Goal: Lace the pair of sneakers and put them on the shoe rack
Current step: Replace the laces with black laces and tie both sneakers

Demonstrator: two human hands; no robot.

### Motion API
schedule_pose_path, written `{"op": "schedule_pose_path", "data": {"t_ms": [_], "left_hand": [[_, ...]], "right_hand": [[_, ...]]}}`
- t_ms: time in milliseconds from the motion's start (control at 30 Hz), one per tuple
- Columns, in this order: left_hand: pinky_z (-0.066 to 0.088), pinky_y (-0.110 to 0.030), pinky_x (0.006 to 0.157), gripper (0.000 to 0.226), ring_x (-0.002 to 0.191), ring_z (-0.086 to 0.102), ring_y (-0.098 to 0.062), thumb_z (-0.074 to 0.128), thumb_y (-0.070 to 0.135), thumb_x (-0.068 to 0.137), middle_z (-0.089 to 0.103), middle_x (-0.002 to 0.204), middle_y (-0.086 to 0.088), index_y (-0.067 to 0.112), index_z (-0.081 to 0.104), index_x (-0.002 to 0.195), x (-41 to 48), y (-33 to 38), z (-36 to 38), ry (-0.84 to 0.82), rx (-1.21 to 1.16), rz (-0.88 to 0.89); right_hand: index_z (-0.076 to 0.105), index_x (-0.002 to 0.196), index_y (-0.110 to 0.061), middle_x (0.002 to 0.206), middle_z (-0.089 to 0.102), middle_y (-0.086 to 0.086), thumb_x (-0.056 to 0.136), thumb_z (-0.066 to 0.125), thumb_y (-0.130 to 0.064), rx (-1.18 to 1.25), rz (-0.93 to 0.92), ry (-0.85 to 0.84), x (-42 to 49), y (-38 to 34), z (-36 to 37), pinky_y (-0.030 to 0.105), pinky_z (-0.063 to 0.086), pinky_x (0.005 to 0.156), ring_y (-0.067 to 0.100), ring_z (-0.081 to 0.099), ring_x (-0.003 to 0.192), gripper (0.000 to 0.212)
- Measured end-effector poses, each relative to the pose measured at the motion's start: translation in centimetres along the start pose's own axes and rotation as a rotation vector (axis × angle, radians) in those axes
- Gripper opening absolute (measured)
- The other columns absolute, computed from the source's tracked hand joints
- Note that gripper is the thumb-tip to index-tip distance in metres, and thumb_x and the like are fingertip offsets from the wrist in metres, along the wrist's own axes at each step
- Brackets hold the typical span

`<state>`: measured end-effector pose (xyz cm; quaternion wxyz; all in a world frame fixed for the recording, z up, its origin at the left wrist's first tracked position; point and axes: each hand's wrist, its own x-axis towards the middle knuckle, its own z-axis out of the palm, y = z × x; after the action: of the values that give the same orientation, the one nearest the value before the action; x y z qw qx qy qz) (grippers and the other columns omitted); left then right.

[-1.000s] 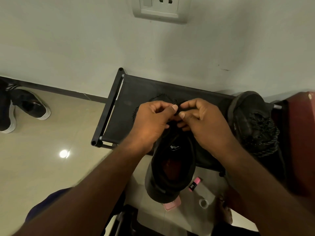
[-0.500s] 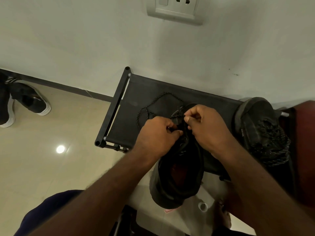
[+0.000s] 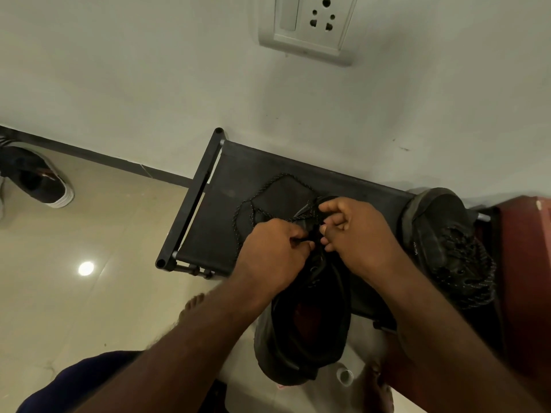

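The black shoe rack [image 3: 213, 234] stands against the wall, and everything here is placed from it. 1 black sneaker [image 3: 310, 332] lies across the rack's front edge, toe on the fabric shelf and heel hanging out past the edge over the floor, its opening facing up. Both hands meet over the sneaker's front part. The left hand [image 3: 272, 254] has its fingers curled in and pinches a dark strand of the lace [image 3: 264, 187] between thumb and fingertips; the right hand [image 3: 359, 234], just beside it and toward the wall, is also curled and grips the lace near the upper eyelets. The loose length of lace lies in a loop on the shelf toward the rack's left end. At the rack's right end rests the 2nd sneaker [image 3: 447, 245], tilted on its side with its speckled lace showing. Left of the rack, well apart on the tiled floor, lies a dark shoe with a white sole [image 3: 41, 183]. On the wall above the rack is a white socket [image 3: 311, 25].
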<state>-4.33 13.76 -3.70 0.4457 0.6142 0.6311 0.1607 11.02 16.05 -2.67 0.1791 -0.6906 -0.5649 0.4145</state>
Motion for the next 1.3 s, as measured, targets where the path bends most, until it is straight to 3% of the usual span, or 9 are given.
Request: {"op": "schedule_pose_path", "data": {"t_ms": [133,233,333,600,733,967,1300], "left_hand": [[0.058,-0.034,0.074,0.018,0.074,0.066,-0.009,0.057,0.021,0.098,0.070,0.082,0.006,0.022,0.075,0.098,0.2,-0.1,0.0,0.007,-0.031,-0.012],[0.059,-0.036,0.078,0.020,0.082,0.068,-0.011,0.055,0.019,0.099,0.071,0.091,0.003,0.022,0.073,0.107,0.5,-0.1,-0.1,-0.027,-0.083,-0.042],[0.060,-0.039,0.079,0.019,0.083,0.069,-0.013,0.059,0.020,0.097,0.071,0.091,0.001,0.021,0.071,0.111,0.5,-0.2,-0.2,-0.040,-0.130,-0.078],[0.060,-0.039,0.078,0.015,0.080,0.069,-0.016,0.067,0.021,0.093,0.069,0.087,-0.001,0.019,0.071,0.108,0.6,-0.1,-0.2,-0.030,-0.154,-0.133],[0.060,-0.032,0.076,0.017,0.081,0.070,-0.015,0.069,0.022,0.092,0.071,0.089,-0.002,0.018,0.069,0.109,0.7,-0.2,-0.3,-0.029,-0.152,-0.152],[0.060,-0.035,0.078,0.021,0.082,0.070,-0.015,0.072,0.022,0.089,0.070,0.090,-0.002,0.017,0.069,0.109,0.7,-0.1,-0.2,-0.031,-0.140,-0.166],[0.059,-0.032,0.076,0.010,0.079,0.068,-0.013,0.071,0.023,0.090,0.069,0.086,0.001,0.019,0.071,0.099,0.4,0.2,-0.1,0.007,-0.094,-0.112]], "right_hand": [[0.068,0.095,-0.010,0.079,0.071,0.007,0.092,0.064,0.002,0.235,0.062,0.041,-0.2,-0.1,0.0,0.029,0.062,0.072,0.018,0.074,0.070,0.013],[0.070,0.084,-0.015,0.071,0.071,0.004,0.086,0.074,-0.004,0.184,0.041,0.086,-0.1,-0.2,0.3,0.024,0.056,0.063,0.015,0.070,0.067,0.011],[0.068,0.079,-0.016,0.068,0.070,0.003,0.081,0.080,-0.010,0.108,0.035,0.155,0.3,0.0,0.6,0.028,0.056,0.063,0.015,0.069,0.066,0.014],[0.065,0.072,-0.021,0.064,0.067,0.001,0.078,0.083,-0.014,0.072,0.027,0.173,0.6,0.4,1.3,0.038,0.058,0.066,0.018,0.067,0.062,0.020],[0.064,0.072,-0.022,0.063,0.067,0.001,0.079,0.082,-0.017,0.096,0.056,0.161,0.8,0.5,1.4,0.040,0.059,0.065,0.017,0.067,0.061,0.020],[0.068,0.069,-0.018,0.064,0.070,0.002,0.077,0.083,-0.014,0.096,0.105,0.075,0.9,0.2,1.3,0.031,0.052,0.057,0.012,0.063,0.057,0.017],[0.067,0.064,-0.022,0.058,0.065,-0.005,0.076,0.084,-0.016,0.003,0.058,0.106,0.7,0.1,1.3,0.028,0.052,0.058,0.008,0.063,0.056,0.021]]}}
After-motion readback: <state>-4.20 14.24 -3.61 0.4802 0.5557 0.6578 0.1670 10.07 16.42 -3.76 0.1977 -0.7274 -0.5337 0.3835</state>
